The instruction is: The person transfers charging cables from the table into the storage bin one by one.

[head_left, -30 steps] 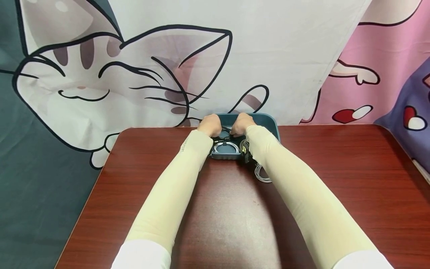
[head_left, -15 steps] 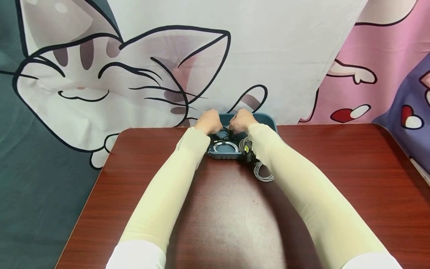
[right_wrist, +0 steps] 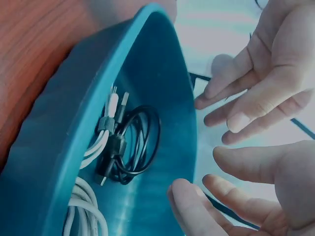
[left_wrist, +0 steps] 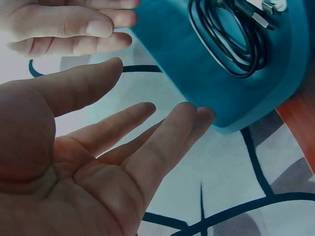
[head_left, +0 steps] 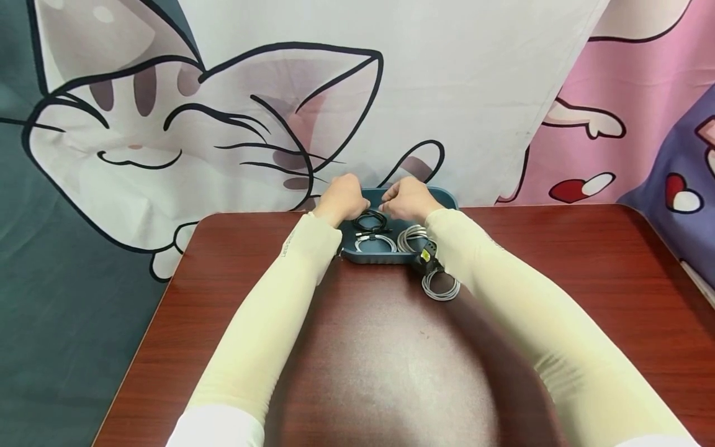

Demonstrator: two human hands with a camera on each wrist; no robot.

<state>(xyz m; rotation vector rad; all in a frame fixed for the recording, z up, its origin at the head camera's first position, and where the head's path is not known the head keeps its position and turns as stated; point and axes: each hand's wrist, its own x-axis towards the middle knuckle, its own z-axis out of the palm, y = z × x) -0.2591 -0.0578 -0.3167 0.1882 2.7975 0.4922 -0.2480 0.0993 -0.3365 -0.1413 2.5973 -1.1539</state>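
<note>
Looks mostly done imo: three coils (right_wrist: 116, 146) in the bin (head_left: 380, 258), gray loop (head_left: 441, 297) outside on the surface (head_left: 335, 347), left hand (head_left: 342, 197) and right hand (head_left: 412, 200) empty, fingers (left_wrist: 160, 147) loosely spread.

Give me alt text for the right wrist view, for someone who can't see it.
A person's left hand and right hand, both open and empty, near the rim of a teal bin. Inside lie a black cable, a white cable and a thicker pale cable, with a reddish wooden table at left.

left grip (left_wrist: 96, 184): fingers extended, near blue bin (left_wrist: 197, 81) | right grip (left_wrist: 64, 24): alongside | black cable (left_wrist: 256, 51): coiled inside
</note>
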